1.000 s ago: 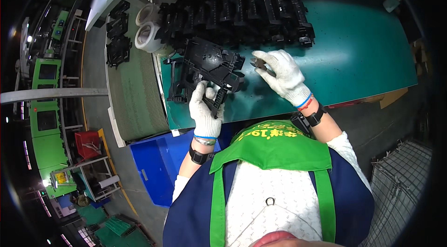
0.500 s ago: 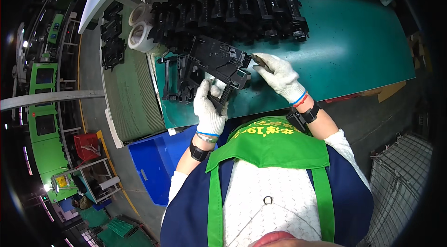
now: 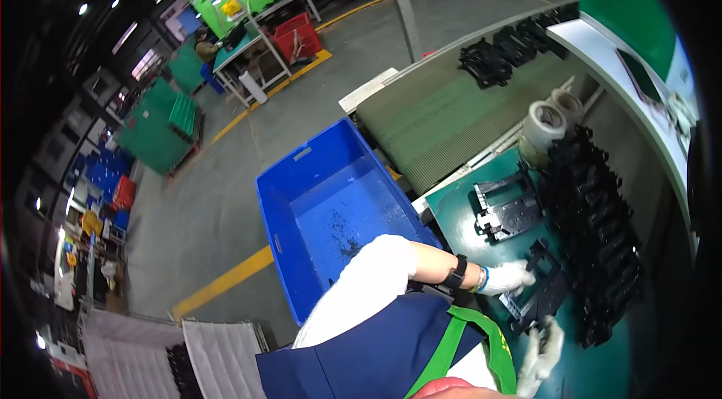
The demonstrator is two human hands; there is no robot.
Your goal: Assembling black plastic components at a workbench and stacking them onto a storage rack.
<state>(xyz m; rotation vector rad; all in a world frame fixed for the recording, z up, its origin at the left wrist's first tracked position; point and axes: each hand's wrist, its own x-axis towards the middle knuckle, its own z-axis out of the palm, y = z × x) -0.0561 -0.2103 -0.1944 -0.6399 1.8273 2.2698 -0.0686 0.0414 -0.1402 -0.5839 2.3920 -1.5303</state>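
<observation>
A black moulded plastic part [image 3: 547,295] with a frame-like end is held over the green tabletop. My left hand [image 3: 508,277], in a white knit glove, grips it at its edge. At the part's lower end is my right hand [image 3: 543,358], also gloved, with fingers bent near the part. What the right fingers hold is hidden and blurred. Beside the left hand a second black plastic part [image 3: 513,212] lies flat on the green table [image 3: 460,207].
A long row of stacked black parts [image 3: 594,241] lines the table. Two white rolls [image 3: 544,124] stand at its corner, next to a conveyor belt [image 3: 421,128] carrying more black parts. A blue bin [image 3: 316,203] with dark scraps sits on the floor. A white shelf [image 3: 624,75] overhangs the belt.
The view has swung left, bringing the blue bin and workshop floor into sight. The part stays in my left hand; the small dark tool in my right hand no longer shows clearly.
</observation>
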